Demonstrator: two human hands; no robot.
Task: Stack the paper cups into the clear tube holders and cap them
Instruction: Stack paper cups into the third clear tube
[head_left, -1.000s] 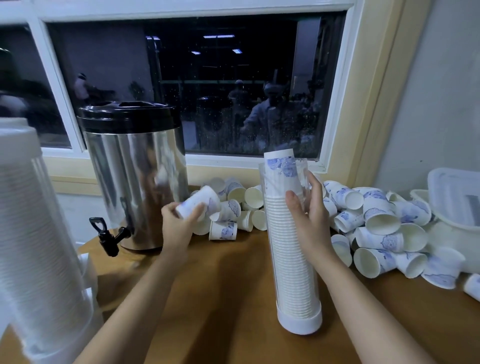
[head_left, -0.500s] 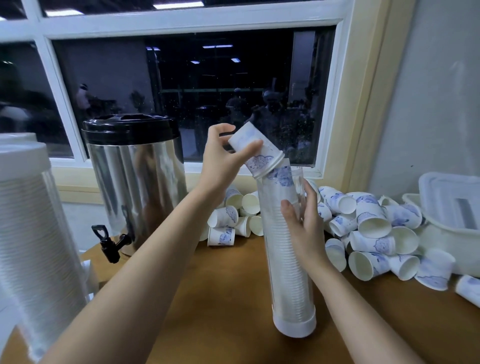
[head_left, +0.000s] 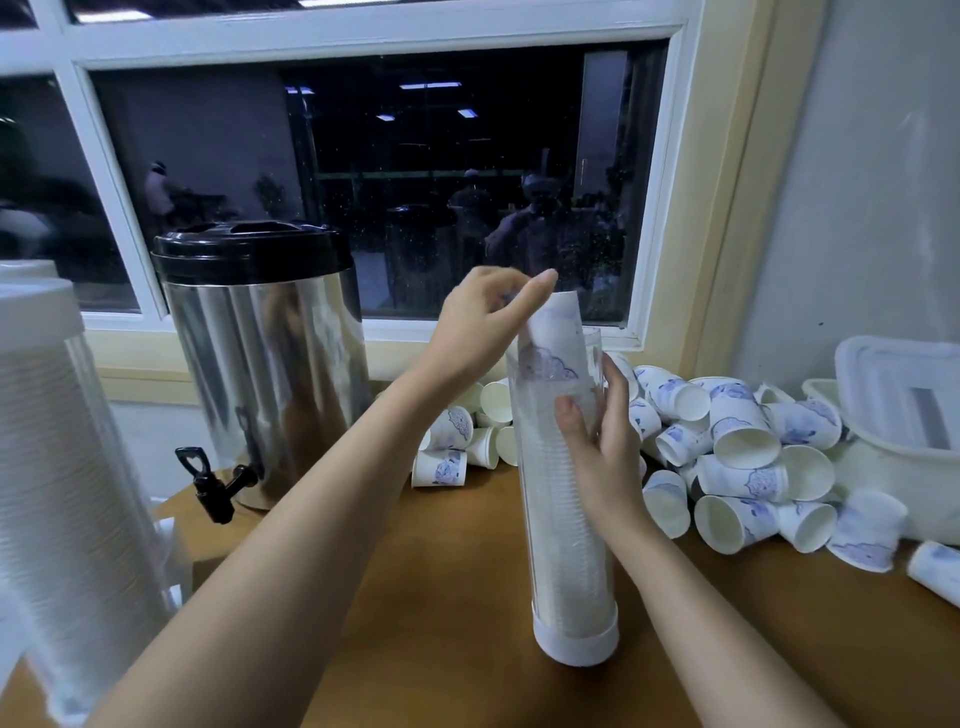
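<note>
white cups (head_left: 737, 441) with blue motifs, brown table (head_left: 441, 597), black-lidded steel urn (head_left: 270, 364)

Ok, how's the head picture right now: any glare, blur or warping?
Head view: dim, bluish light; the window mirrors ceiling lights and figures; the steel urn carries streaky reflections; the left hand at the top cup is slightly blurred; the wide lens bows the window frame.

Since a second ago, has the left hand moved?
Yes. The left hand rose from the loose cups beside the urn, up and right to the clear tube mouth, where it holds a cup.
</note>
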